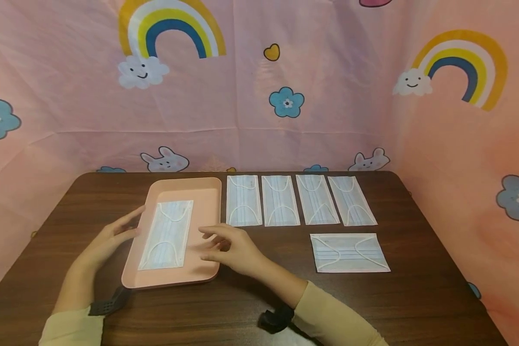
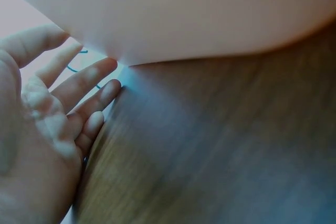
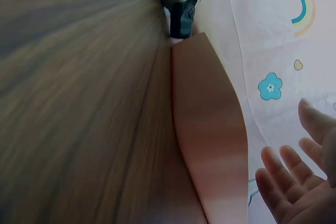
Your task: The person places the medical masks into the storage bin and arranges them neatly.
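A pale pink tray (image 1: 203, 202) lies on the table with one white-and-blue face mask (image 1: 166, 235) in it, set lengthwise left of the tray's middle. My left hand (image 1: 112, 238) is at the tray's left side, fingers extended with fingertips right at the rim; the left wrist view shows those fingers (image 2: 86, 80) beside the tray wall (image 2: 184, 19). Over the tray's right edge hovers my right hand (image 1: 233, 247), its fingers loosely bent and nothing between them. In the right wrist view that hand (image 3: 299, 182) appears above the tray's side wall (image 3: 210, 114).
Several more face masks (image 1: 281, 199) stand in a row right of the tray, near the table's back edge. Below that row, one mask (image 1: 350, 252) lies sideways. Pink patterned cloth (image 1: 251, 110) hangs behind and beside the dark wooden table (image 1: 190, 317).
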A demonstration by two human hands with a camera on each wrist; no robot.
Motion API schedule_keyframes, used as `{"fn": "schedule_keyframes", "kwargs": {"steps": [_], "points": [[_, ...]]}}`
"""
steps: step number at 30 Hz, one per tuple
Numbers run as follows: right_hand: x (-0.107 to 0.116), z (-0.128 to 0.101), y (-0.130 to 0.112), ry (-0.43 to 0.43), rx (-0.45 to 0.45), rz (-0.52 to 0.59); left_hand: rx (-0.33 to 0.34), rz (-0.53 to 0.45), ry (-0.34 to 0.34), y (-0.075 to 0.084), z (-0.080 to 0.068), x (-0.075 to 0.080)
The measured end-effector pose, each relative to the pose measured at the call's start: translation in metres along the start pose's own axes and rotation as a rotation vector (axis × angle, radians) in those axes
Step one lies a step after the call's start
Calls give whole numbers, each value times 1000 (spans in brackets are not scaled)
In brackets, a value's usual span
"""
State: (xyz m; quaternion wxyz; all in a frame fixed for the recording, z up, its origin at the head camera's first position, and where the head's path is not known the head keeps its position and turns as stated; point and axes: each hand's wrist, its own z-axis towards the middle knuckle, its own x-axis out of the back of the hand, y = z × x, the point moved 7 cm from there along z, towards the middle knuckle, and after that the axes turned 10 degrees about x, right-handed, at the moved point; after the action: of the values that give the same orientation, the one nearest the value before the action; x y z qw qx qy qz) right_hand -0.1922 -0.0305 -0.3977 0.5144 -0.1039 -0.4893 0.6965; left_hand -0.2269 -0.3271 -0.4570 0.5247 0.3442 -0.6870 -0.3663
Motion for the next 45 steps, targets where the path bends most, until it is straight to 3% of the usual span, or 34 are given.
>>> {"fn": "schedule_keyframes", "kwargs": {"steps": [5,15,26,31,38,45], "points": [[19,-13,-2,-11,74,-39,12,1,-2,0,0,-1],[52,-43,-2,-27,102,-74,13,5,-5,-3,2,-1],[90,-66,-28,-38,69,-88,6,14,7,-2,0,0],[111,-77,-28,-51,55,-74,8,18,9,-1,0,0],[143,-95,-26,-55,3,-225,33,7,2,-3,-1,1],[172,-106,-19,-77,-72,-263,36,20,6,-3,2,0]]}}
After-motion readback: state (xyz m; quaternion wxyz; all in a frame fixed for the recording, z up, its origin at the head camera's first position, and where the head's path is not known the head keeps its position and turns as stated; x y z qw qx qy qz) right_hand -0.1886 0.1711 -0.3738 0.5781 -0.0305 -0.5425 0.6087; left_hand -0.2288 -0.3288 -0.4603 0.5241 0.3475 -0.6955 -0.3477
